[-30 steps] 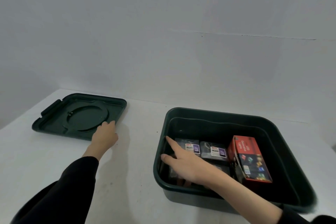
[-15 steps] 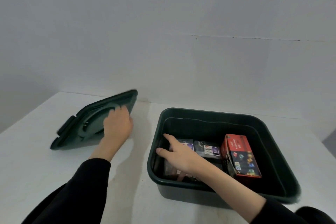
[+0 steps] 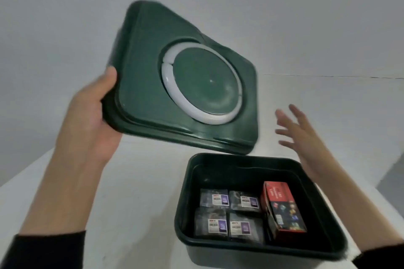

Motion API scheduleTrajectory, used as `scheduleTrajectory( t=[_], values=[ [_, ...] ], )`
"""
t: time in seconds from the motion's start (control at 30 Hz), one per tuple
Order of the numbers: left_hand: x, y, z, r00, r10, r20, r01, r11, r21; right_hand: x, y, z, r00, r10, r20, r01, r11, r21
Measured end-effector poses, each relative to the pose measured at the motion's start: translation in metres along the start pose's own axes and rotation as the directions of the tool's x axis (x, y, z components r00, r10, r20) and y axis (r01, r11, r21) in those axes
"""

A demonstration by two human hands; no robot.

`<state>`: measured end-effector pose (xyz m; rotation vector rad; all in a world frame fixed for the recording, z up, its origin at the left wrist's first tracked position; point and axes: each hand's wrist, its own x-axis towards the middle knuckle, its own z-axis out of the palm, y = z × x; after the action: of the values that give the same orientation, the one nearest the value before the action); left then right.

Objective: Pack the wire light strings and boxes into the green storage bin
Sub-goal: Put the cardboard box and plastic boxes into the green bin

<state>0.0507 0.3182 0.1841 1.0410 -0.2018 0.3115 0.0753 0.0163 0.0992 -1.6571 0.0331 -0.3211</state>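
Above the table (image 3: pixel 131 181), left hand (image 3: pixel 91 116) has lifted the lid (image 3: pixel 185 72); right hand (image 3: pixel 306 135) withdrawn.

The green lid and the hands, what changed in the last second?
The left hand gripped the dark green square plastic lid, raised it off the white table and carried it up towards the green plastic storage bin. The right hand left the bin, now open beside the lid. The four clear packets and red cardboard box stayed put inside.
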Motion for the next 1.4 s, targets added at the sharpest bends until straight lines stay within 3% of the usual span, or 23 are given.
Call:
scheduleTrajectory(
  t=[0.07,0.13,0.23,0.33,0.5,0.67,1.0,1.3,1.4],
  values=[
    [-0.009,-0.024,0.000,0.990,-0.137,0.015,0.138,0.985,-0.105,-0.004,-0.004,-0.025,0.999,0.018,0.032,-0.023,0.985,0.169],
    [-0.020,-0.053,-0.003,0.963,-0.264,0.050,0.268,0.957,-0.107,-0.015,-0.002,-0.044,0.997,0.036,0.068,-0.053,0.960,0.273],
    [-0.035,-0.094,-0.006,0.914,-0.404,-0.044,0.405,0.897,0.175,-0.032,0.016,-0.061,0.989,0.134,0.064,-0.145,0.961,0.236],
    [-0.052,-0.129,-0.007,0.861,-0.489,-0.138,0.491,0.732,0.473,-0.046,0.039,-0.071,0.967,0.250,0.050,-0.255,0.951,0.175],
    [-0.071,-0.153,-0.015,0.812,-0.522,-0.259,0.561,0.580,0.591,-0.056,0.075,-0.078,0.912,0.401,0.084,-0.408,0.908,0.098],
    [-0.076,-0.155,-0.018,0.805,-0.525,-0.278,0.571,0.553,0.607,-0.060,0.087,-0.079,0.885,0.454,0.106,-0.461,0.886,0.048],
    [-0.091,-0.164,-0.031,0.805,-0.508,-0.306,0.586,0.597,0.549,-0.068,0.099,-0.077,0.885,0.459,0.081,-0.463,0.885,0.043],
    [-0.091,-0.170,-0.033,0.847,-0.455,-0.274,0.527,0.654,0.542,-0.071,0.097,-0.076,0.893,0.441,0.092,-0.446,0.894,0.043],
    [-0.093,-0.171,-0.035,0.882,-0.393,-0.262,0.469,0.672,0.572,-0.070,0.097,-0.076,0.905,0.424,-0.008,-0.424,0.905,-0.003]
  ],
)
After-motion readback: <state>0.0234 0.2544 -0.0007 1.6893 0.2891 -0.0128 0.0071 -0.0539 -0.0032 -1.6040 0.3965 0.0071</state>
